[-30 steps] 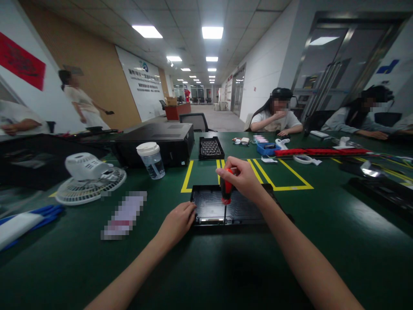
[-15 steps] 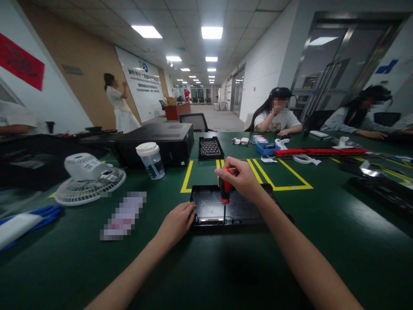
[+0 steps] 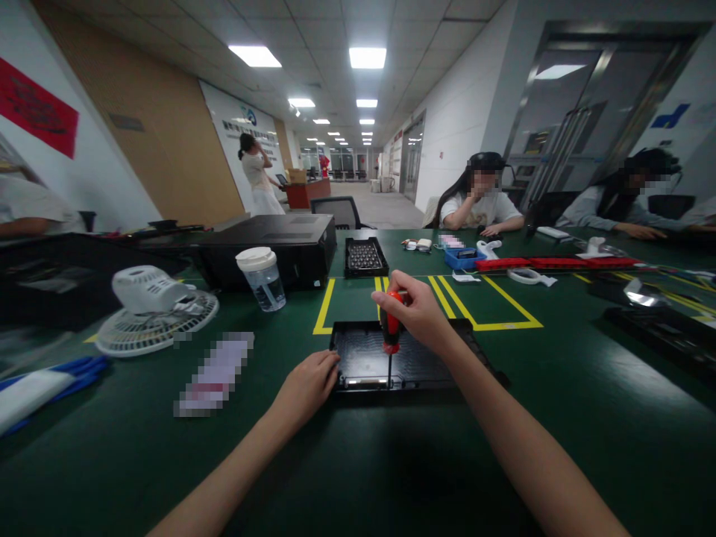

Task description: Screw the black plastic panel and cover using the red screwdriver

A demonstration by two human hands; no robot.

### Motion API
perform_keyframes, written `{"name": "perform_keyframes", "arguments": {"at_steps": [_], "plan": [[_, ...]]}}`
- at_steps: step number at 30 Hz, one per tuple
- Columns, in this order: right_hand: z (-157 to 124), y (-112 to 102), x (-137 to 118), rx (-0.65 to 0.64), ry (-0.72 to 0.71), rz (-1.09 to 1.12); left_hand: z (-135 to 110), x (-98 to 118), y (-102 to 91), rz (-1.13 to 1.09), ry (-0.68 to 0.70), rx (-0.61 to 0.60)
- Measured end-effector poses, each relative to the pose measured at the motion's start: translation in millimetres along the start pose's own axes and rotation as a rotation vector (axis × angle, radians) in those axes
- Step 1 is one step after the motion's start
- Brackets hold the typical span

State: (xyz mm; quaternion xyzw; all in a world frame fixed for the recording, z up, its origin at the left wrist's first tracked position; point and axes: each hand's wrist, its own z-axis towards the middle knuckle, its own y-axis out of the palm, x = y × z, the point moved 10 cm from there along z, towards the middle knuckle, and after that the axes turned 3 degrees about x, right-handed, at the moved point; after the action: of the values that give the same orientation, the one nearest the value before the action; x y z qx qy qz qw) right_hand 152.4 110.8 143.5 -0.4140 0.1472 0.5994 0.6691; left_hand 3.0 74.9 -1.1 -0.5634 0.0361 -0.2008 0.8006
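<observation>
My right hand [image 3: 417, 309] is closed around the handle of a red and black screwdriver [image 3: 391, 332]. The screwdriver stands nearly upright, its thin shaft reaching down to the front edge area of a black rectangular panel [image 3: 358, 350]; the tip's exact contact is too small to make out. At the panel's left side rests my left hand [image 3: 310, 382], fingers closed over the edge of the panel. The panel lies flat on the green table [image 3: 358, 462], with part of its right side hidden behind my right hand and forearm.
Left of the panel are a blurred pale card-like item [image 3: 215, 377], a white fan [image 3: 156, 313] and a lidded cup [image 3: 262, 277]. Behind stand a large black case [image 3: 268, 246] and a small black tray [image 3: 365, 257]. Yellow tape [image 3: 503, 326] marks the table. Co-workers sit across on the right.
A person in the background has moved right along the wall. My hands, the screwdriver and the panel look almost unchanged.
</observation>
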Motion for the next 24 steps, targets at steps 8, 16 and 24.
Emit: {"name": "perform_keyframes", "arguments": {"at_steps": [8, 16, 24], "plan": [[0, -3, 3, 0.076, 0.0, -0.016, 0, -3, 1.3, -0.01, -0.003, 0.01], [-2, -9, 4, 0.162, -0.006, -0.079, 1, -2, 0.0, -0.001, -0.009, 0.001], [-6, -13, 5, 0.287, 0.003, -0.103, 1, -1, -0.7, 0.002, -0.005, -0.007]]}}
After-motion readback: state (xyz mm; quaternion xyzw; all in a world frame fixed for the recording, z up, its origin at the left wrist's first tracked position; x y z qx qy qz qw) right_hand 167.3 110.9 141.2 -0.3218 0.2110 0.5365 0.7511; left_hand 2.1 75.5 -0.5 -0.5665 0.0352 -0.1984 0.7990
